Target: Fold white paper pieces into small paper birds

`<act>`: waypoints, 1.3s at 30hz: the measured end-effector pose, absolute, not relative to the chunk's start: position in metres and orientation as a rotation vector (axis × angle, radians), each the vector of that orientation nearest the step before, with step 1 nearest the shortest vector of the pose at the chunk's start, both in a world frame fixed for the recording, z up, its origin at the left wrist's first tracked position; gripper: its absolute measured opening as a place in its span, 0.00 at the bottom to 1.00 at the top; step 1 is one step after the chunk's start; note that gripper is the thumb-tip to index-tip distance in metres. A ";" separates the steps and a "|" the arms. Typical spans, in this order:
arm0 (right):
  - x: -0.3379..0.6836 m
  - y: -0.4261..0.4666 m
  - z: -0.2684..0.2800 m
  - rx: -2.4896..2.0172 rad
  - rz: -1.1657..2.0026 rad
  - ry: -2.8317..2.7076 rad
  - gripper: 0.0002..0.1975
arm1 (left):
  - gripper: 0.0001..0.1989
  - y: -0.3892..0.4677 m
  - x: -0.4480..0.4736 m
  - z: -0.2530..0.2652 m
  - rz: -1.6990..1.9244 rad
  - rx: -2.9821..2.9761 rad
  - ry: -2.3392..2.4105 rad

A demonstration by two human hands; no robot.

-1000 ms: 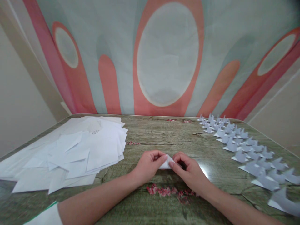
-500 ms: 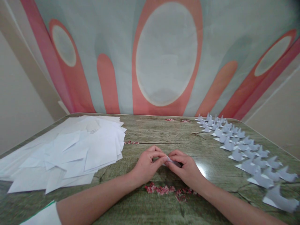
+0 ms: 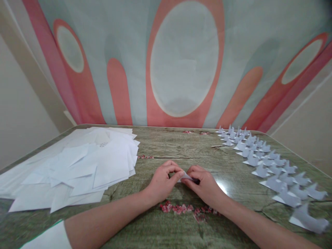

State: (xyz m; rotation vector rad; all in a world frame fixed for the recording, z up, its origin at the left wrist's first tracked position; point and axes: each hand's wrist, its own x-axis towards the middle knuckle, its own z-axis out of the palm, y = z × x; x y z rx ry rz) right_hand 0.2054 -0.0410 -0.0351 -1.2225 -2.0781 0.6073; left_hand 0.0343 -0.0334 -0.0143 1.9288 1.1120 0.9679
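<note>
Left hand: pinching small folded white paper
Right hand: gripping its other end
Loose white sheets: heaped at left
White paper birds: rowed at right

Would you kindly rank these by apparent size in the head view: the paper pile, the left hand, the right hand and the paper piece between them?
1. Paper pile: clearly largest.
2. Left hand and right hand: they look alike, so unranked.
3. Paper piece: smallest as seen, though partly hidden by the hands.
</note>
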 end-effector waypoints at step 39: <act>0.210 -0.038 -0.038 -1.187 0.541 -2.144 0.17 | 0.10 -0.017 0.027 -0.023 1.007 1.781 1.196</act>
